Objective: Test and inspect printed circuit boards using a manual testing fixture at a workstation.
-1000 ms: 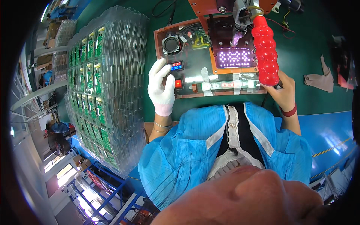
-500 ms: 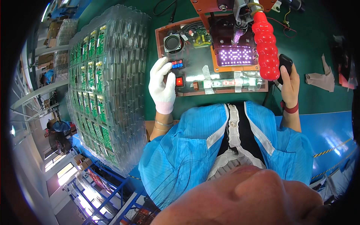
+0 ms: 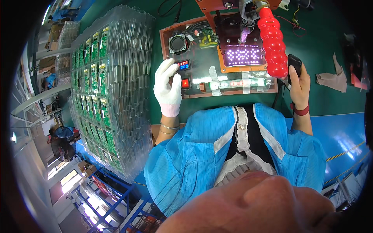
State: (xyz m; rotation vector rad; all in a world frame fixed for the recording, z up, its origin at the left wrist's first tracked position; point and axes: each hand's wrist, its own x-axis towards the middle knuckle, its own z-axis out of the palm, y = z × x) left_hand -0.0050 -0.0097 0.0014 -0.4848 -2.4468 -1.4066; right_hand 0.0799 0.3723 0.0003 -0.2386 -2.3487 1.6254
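Observation:
My left hand (image 3: 168, 86), in a white glove, rests at the left edge of a flat test box (image 3: 229, 91) with a clear cover. Its fingers are slightly curled and apart, holding nothing, beside a small digital meter (image 3: 183, 65) and a red-lit switch (image 3: 185, 83). Bare, my right hand (image 3: 299, 87) grips a rounded black handheld device (image 3: 294, 66) just right of a red bulbous lever handle (image 3: 273, 46). Under the lever's clamp, a lit panel of white-violet LEDs (image 3: 244, 55) sits in an orange fixture (image 3: 233, 70).
On the left rises a tall stack of clear plastic trays (image 3: 130, 77) with green circuit boards (image 3: 93, 79). The box also contains a round speaker (image 3: 179, 44). A beige cloth piece (image 3: 334, 77) lies on the green mat (image 3: 322, 101) at right. Cables (image 3: 176, 15) run behind the box.
The meter's lit digits differ from before. In my right hand the black device shows slightly higher and farther left. My left hand stays almost in place; the lever handle looks unchanged.

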